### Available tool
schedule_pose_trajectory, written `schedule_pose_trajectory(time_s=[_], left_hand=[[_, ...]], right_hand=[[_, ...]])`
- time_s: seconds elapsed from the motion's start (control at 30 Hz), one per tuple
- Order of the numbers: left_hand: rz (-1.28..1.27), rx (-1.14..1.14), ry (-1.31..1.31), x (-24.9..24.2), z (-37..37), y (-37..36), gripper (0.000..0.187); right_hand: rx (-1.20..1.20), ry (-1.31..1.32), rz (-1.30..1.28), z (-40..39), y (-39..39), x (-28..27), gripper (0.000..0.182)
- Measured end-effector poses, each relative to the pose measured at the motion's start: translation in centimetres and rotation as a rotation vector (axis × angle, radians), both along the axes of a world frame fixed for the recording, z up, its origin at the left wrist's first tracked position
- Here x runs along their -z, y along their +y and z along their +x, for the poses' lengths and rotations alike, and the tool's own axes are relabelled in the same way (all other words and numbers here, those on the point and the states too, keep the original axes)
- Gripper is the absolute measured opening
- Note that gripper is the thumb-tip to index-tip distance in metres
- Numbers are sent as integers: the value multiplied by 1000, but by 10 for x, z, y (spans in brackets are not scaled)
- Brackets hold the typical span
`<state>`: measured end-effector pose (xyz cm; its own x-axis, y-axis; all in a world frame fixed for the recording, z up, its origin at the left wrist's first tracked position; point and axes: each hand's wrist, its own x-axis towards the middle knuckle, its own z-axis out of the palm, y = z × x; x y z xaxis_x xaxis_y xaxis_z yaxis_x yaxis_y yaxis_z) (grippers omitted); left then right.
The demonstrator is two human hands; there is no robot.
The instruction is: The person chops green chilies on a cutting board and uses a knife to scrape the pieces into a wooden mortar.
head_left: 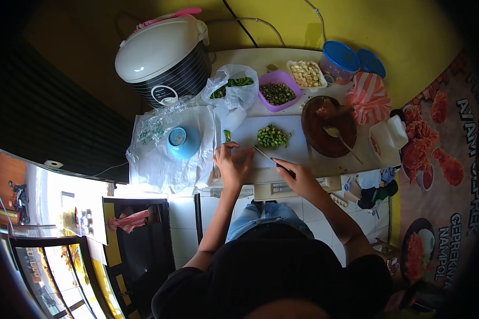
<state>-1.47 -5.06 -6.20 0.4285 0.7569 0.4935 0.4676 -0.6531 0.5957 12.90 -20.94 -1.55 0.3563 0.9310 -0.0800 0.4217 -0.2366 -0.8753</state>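
My right hand [296, 178] is closed round the black handle of a knife [265, 153], its blade slanting up and left over the white cutting board [242, 126]. Chopped green chilies [272, 136] lie heaped on the board beyond the blade. At the board's left side is my left hand [233, 164], fingers bent and partly smeared by motion. Its fingertips are right at the lower end of a green chili piece [227, 135]; I cannot tell whether they grip it.
Behind the board stand a plastic bag of green chilies [231, 87], a purple tub [279, 91] and a tray of pale cloves [307, 74]. A stone mortar [324, 133] with a spoon [343, 141] sits right. Left are a blue bowl [183, 142] and a rice cooker [165, 58].
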Motion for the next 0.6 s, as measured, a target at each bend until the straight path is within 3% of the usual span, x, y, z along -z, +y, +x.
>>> schedule_pose_trajectory(time_s=[0.13,0.33,0.6], left_hand=[[10,0,12,1,0,1,13],[-1,-23,20,0,1,-3,12],[-4,5,33,0,-1,0,14]], right_hand=[[7,-10,-10,-1,11,4,36],[-20,-79,175,4,2,23,36],[20,-67,104,-2,16,20,35]])
